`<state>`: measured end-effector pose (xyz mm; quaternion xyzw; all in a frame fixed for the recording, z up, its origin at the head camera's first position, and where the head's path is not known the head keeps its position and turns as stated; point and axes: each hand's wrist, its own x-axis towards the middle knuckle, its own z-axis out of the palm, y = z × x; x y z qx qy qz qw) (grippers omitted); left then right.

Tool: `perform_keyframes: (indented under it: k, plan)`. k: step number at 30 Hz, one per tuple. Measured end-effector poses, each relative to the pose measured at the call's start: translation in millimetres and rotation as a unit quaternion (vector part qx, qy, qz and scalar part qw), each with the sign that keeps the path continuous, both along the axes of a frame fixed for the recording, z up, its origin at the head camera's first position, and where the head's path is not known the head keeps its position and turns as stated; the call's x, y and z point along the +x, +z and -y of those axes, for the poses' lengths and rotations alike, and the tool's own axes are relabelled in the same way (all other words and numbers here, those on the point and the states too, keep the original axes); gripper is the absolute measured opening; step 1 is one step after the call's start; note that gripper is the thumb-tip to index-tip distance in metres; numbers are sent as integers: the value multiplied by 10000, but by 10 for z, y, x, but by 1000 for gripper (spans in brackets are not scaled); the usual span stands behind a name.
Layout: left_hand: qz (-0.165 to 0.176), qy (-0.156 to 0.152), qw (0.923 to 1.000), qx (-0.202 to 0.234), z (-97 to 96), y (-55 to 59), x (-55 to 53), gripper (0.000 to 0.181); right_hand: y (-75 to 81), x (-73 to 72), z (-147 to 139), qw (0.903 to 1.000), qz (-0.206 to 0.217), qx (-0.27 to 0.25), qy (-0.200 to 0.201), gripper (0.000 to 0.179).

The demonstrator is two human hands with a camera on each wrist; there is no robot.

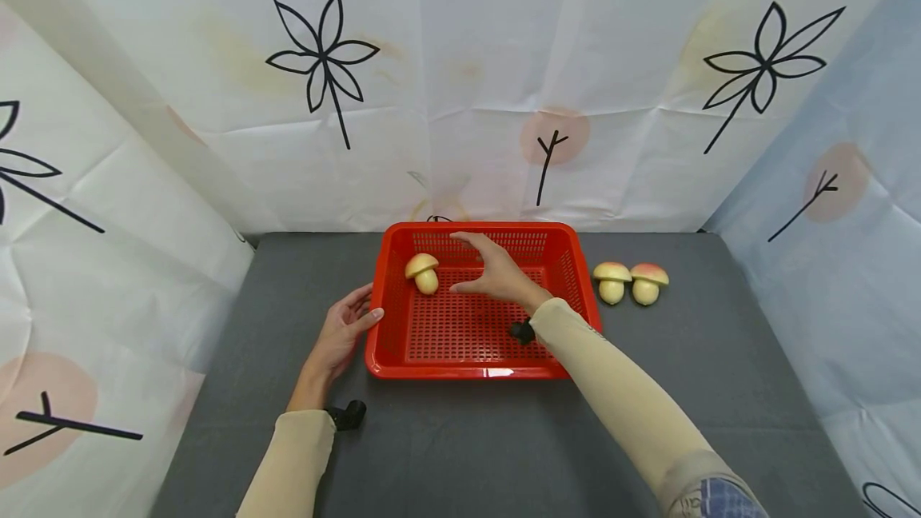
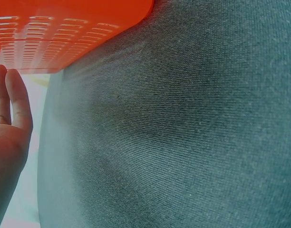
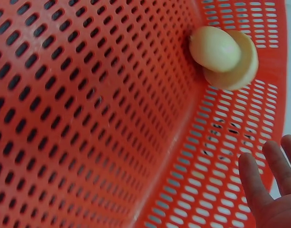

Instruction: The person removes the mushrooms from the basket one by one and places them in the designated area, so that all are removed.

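Note:
A red plastic basket [image 1: 446,372] with slotted walls lies on the grey table. Inside, near its left wall, a toy mushroom [image 1: 424,272] with a yellowish cap leans over; the right wrist view has this mushroom [image 3: 221,54] in the far corner. Over the basket, to the right of that mushroom, my right hand [image 1: 496,270] has thumb and fingers spread apart, holding nothing. My left hand [image 1: 344,332] touches the basket's left side, thumb at the rim and fairly straight fingers along the outer wall. Part of the left hand lies outside the left wrist view.
Right of the basket, two more toy mushrooms stand side by side, one yellowish mushroom [image 1: 612,283] and one with a redder cap [image 1: 649,284]. White patterned cloth [image 1: 468,86] hangs behind the table [image 1: 460,446] and at both sides.

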<state>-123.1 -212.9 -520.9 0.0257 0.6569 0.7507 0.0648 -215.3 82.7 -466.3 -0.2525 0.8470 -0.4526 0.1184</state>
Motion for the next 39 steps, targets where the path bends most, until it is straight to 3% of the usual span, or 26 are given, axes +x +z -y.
perform_keyframes:
  k: [9, 22, 32, 39]
  plan:
    - [6, 21, 10000, -9, -1, -1, 3, 58, -183, -63, 229, 9999, 19, 135, 1, 88]
    - [23, 36, 10000, 12, 2, -16, -9, 58, -299, -89, 517, 9996, 177, 220, -14, 90]
    - [-103, -110, 9999, 81, 9, -30, 0, 59, -389, -72, 609, 9986, 376, 346, 136, 93]
    - [-127, -143, 9998, 94, 14, -21, 6, 59, -445, -18, 649, 9963, 365, 731, 253, 90]
